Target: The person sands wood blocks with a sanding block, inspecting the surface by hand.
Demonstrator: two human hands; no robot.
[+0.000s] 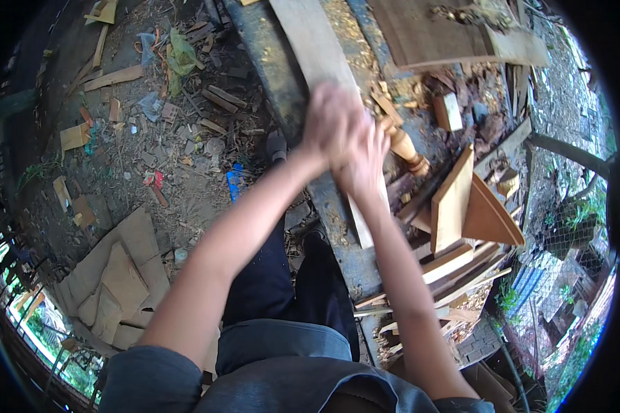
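A long, pale wooden board [315,44] lies lengthwise on a weathered workbench [276,82]. Both hands are close together over its middle, overlapping and blurred by motion. My left hand [331,121] appears curled, with its fingers bent downward. Beside it and nearer my body, my right hand [361,160] has its fingers stretched forward along the left one. Whether anything is held beneath the hands is hidden. Just right of my right hand lies a turned wooden piece [404,145]. The board's near end [360,227] shows below my hands.
A thick wooden slab [439,38] lies at the far right of the bench. Angled wood offcuts [452,201], a small wood block [448,112] and stacked strips [449,266] sit to the right. Scraps and flattened cardboard [129,258] cover the ground at left.
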